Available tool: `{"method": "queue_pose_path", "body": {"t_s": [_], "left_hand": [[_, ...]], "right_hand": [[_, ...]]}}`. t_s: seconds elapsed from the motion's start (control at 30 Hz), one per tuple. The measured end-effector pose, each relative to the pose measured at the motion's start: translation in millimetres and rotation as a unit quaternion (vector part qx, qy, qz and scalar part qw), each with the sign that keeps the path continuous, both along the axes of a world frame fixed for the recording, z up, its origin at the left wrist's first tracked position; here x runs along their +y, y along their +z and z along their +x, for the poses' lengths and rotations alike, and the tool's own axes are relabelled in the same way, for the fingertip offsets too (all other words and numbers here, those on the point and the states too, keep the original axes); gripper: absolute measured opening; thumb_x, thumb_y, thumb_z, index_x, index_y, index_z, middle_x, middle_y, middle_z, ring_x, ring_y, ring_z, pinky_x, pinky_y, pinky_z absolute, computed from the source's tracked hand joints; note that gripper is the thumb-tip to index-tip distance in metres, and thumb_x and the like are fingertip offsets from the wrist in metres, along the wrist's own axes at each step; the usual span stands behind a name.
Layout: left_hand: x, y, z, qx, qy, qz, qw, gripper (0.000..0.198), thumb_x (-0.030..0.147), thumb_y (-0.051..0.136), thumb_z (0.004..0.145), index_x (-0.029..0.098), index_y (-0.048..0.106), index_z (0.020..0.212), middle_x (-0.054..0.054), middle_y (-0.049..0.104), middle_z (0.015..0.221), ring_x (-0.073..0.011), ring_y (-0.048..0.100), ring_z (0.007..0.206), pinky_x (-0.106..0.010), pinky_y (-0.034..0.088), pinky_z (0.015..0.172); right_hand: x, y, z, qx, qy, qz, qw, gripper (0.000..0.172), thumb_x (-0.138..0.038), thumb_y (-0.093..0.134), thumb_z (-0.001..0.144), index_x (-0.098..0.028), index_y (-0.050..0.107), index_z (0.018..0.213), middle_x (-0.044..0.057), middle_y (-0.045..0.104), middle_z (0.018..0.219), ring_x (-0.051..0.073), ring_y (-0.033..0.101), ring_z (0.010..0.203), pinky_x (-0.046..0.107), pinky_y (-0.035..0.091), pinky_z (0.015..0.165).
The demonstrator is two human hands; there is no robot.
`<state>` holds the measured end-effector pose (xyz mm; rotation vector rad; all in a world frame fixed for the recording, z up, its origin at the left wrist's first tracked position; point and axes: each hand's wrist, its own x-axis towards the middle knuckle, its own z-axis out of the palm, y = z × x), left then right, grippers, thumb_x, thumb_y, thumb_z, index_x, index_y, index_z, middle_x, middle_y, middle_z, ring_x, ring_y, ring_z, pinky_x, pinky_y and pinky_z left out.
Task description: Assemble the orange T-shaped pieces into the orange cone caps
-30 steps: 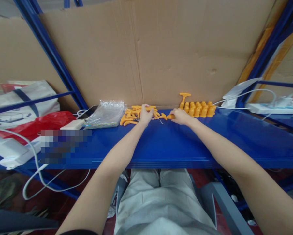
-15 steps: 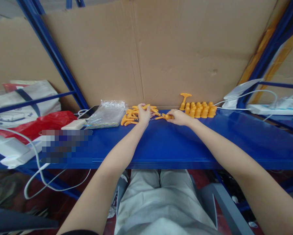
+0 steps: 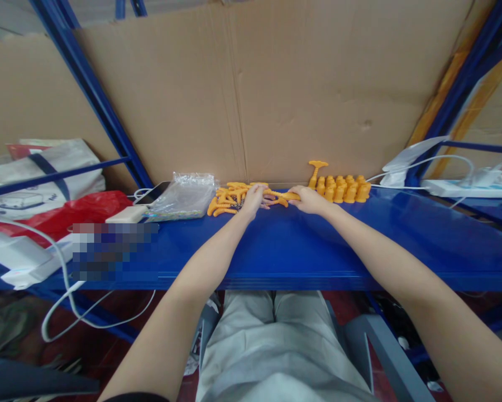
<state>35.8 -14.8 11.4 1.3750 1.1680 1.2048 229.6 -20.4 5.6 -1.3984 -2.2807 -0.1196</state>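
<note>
My left hand (image 3: 254,199) is closed at the right edge of a pile of orange T-handled corkscrews (image 3: 223,201), some showing dark metal spirals. Its fingers are around the near end of an orange corkscrew (image 3: 281,197) that spans the gap between my hands. My right hand (image 3: 308,200) grips the other end of that corkscrew, where its orange sleeve is mostly hidden by the fingers. Just behind my right hand, one orange corkscrew (image 3: 316,172) stands upright with its T-handle on top. Several orange sleeves (image 3: 349,190) stand in rows to its right.
Clear plastic bags (image 3: 186,195) lie left of the pile, by a phone (image 3: 156,192) and a white box (image 3: 127,214). Further left are a red bag (image 3: 83,209) and white cables. Cardboard (image 3: 301,89) backs the blue table (image 3: 296,245). A power strip (image 3: 468,188) lies far right.
My left hand has shifted right, from the pile toward my right hand. The metal spiral seen between the hands is no longer visible; orange handle parts now bridge the gap.
</note>
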Motion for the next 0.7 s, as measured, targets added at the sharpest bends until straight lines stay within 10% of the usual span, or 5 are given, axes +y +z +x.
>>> {"method": "queue_pose_path", "body": {"t_s": [0.2,0.47,0.7], "left_hand": [[1.3,-5.9,-9.9,0.176,-0.080,0.098,0.976,0.047,0.021,0.044,0.099,0.021,0.042,0.146,-0.004,0.075,0.088,-0.0125,0.070,0.062,-0.024,0.057,0.063],[-6.7,-3.3,-14.7,0.536,-0.020,0.265,0.801,0.034,0.031,0.048,0.101,0.024,0.057,0.133,-0.010,0.072,0.123,-0.0275,0.065,0.119,-0.040,0.050,0.101],[0.0,-4.3,-21.1,0.510,0.005,0.263,0.819,0.029,0.038,0.056,0.098,0.023,0.062,0.123,-0.011,0.074,0.114,-0.0289,0.069,0.111,-0.039,0.051,0.097]], "right_hand": [[12.1,-4.6,16.4,0.002,-0.005,0.019,1.000,0.029,-0.016,0.065,0.087,-0.016,0.071,0.115,0.014,0.073,0.115,0.027,0.069,0.107,0.038,0.052,0.097],[17.5,-8.8,21.5,0.062,0.048,0.009,0.997,0.031,-0.011,0.066,0.083,-0.015,0.073,0.112,0.014,0.073,0.116,0.027,0.069,0.110,0.043,0.052,0.102],[13.5,-4.7,26.6,0.237,0.032,-0.129,0.962,0.052,-0.009,0.075,0.075,-0.015,0.064,0.126,0.014,0.067,0.124,0.023,0.069,0.107,0.043,0.053,0.102]]}}
